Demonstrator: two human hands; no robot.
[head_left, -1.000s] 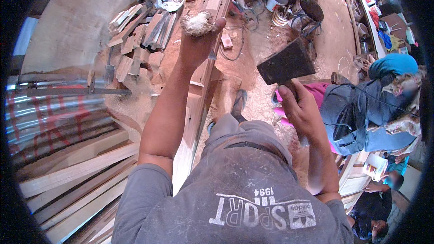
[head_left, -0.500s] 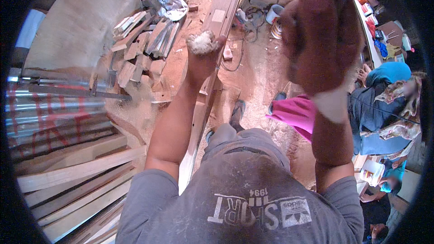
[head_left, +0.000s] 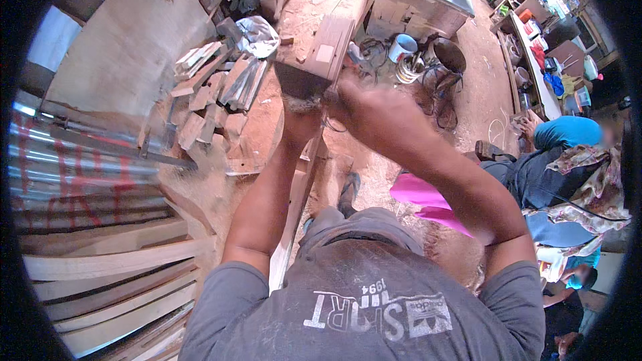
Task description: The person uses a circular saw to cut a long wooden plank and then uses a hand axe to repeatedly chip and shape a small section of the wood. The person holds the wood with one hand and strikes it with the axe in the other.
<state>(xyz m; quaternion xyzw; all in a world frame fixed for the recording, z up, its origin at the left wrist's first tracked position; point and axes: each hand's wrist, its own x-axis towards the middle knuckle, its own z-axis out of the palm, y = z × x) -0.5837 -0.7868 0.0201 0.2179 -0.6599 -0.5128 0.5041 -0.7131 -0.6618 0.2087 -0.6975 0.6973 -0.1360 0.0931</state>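
Note:
A brown wooden plank with a pale rectangular patch stretches away in front of me. At its near side is a dark, block-shaped face; whether it is the plank's end or a separate block I cannot tell. My left hand is right against this dark face, fingers mostly hidden and blurred. Some greyish, fluffy material shows at the hand, too smeared to name. From the right, my right hand reaches across to the same spot, its fingertips beside the left hand. Motion blurs it, and its grip is not visible.
Offcut wood is piled to the left, beside a white plastic bag. Long boards lie lower left. Buckets stand ahead, by a bench. A person in a blue top is at the right.
My right hand has come down from close to the camera and across to my left hand. The pale fluffy wad on the left hand is no longer clearly visible. The view has tilted up.

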